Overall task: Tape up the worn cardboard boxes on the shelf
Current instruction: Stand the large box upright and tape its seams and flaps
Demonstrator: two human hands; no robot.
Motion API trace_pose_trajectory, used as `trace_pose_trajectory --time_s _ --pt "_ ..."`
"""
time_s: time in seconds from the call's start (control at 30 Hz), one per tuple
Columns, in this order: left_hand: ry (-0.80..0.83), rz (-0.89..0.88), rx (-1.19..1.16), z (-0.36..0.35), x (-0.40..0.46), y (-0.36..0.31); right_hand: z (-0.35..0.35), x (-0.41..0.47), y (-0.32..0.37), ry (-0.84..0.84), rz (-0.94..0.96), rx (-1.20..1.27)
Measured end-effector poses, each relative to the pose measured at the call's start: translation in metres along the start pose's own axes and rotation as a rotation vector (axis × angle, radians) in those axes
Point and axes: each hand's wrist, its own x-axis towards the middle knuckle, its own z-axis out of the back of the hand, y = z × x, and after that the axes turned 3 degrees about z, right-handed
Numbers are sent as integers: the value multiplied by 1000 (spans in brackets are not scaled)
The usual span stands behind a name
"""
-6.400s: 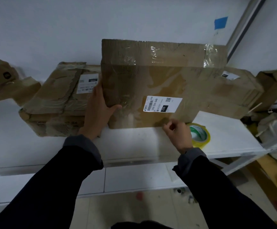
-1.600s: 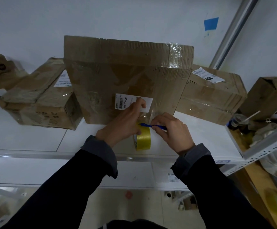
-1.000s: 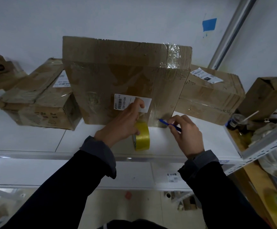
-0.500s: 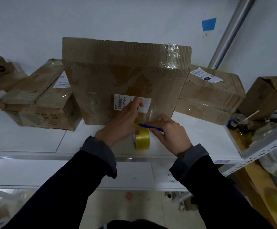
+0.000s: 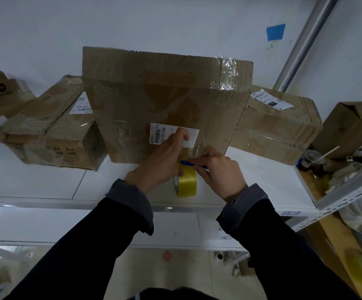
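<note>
Taping a worn box on a white shelf (image 5: pixel 46 182).

Tall cardboard box (image 5: pixel 164 100) upright at mid-shelf, corrugated face forward, clear tape crumpled at the upper right corner, white barcode label (image 5: pixel 164 135) low on the front. Crushed box (image 5: pixel 48 131) lying to the left, flatter box (image 5: pixel 277 126) to the right, both just beside it. Yellowish tape roll (image 5: pixel 187 182) on edge at the foot of the tall box. Left hand (image 5: pixel 160 163) curled over the roll, forefinger pressing the label. Right hand (image 5: pixel 221 172) closed around a blue cutter (image 5: pixel 188 163), tip meeting the clear strip stretched between roll and box.
</note>
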Motion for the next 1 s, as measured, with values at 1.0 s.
trace_pose_trajectory --time_s 1.0 --pt "-290 -14 -74 -3 -22 1 -50 -11 8 80 -519 1314"
